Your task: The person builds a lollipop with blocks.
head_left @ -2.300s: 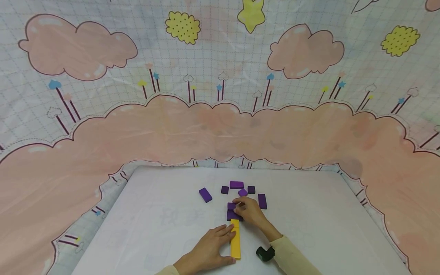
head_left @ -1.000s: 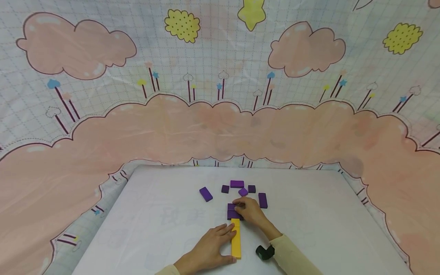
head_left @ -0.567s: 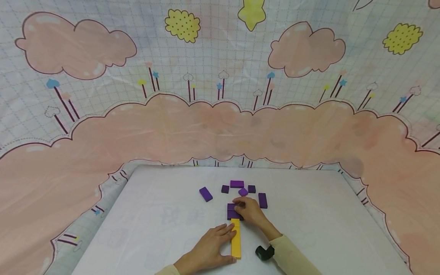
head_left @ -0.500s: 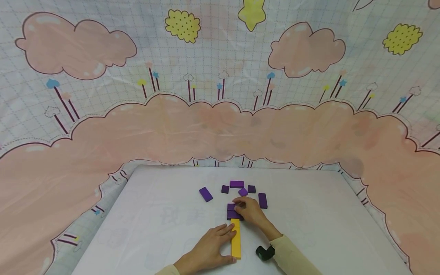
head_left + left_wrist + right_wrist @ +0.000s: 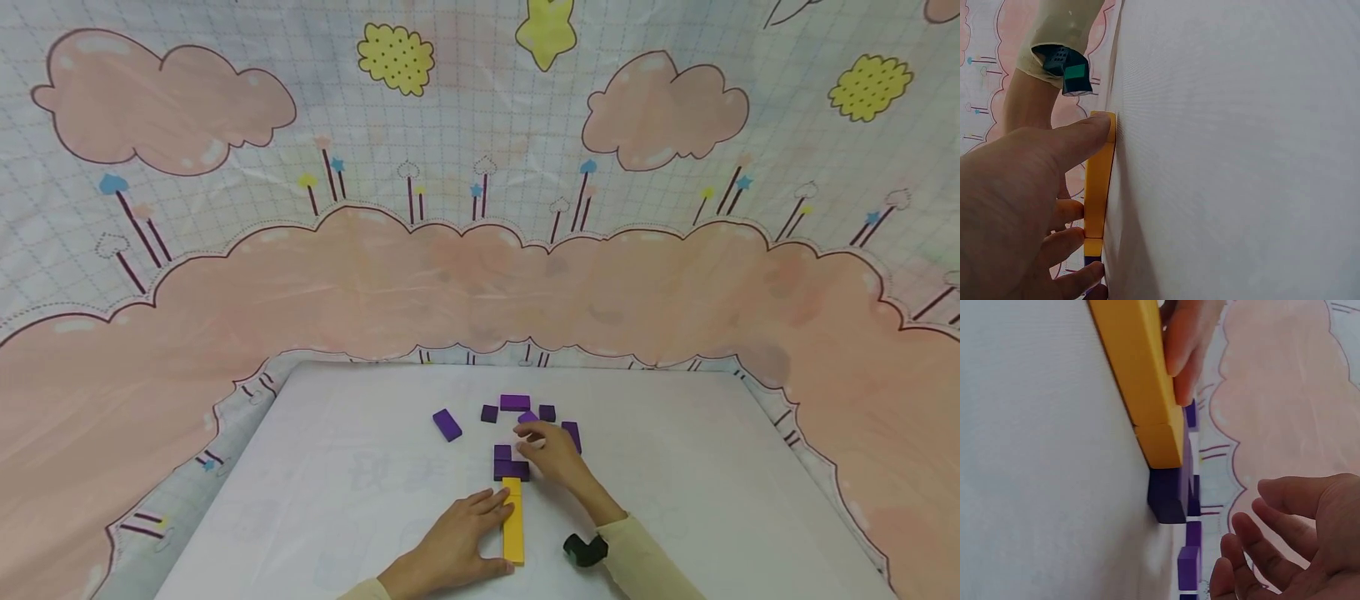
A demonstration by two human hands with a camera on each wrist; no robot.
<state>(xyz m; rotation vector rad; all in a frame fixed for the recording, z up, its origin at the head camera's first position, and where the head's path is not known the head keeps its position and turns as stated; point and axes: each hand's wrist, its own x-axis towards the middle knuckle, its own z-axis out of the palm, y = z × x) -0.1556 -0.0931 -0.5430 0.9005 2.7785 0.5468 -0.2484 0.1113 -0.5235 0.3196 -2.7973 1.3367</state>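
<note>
A yellow column of blocks (image 5: 513,533) lies on the white table, with purple blocks (image 5: 512,471) against its far end and a small purple block (image 5: 502,452) beyond them on the left. My left hand (image 5: 459,546) rests along the column's left side, thumb at its near end and fingertips on its upper part; in the left wrist view the thumb touches the yellow block (image 5: 1099,187). My right hand (image 5: 558,460) hovers just right of the small purple block, fingers loosely bent and holding nothing. The right wrist view shows that hand (image 5: 1297,544) apart from the blocks.
Beyond the hands lie loose purple blocks: a slanted one (image 5: 447,425) at left, a long one (image 5: 515,402) at the back, small ones (image 5: 489,413) near it, and another (image 5: 572,437) partly behind my right hand. A dark green object (image 5: 585,550) is beside the right sleeve.
My right hand has let go of the small purple block and moved slightly right, uncovering it. My left hand has stayed at the yellow column.
</note>
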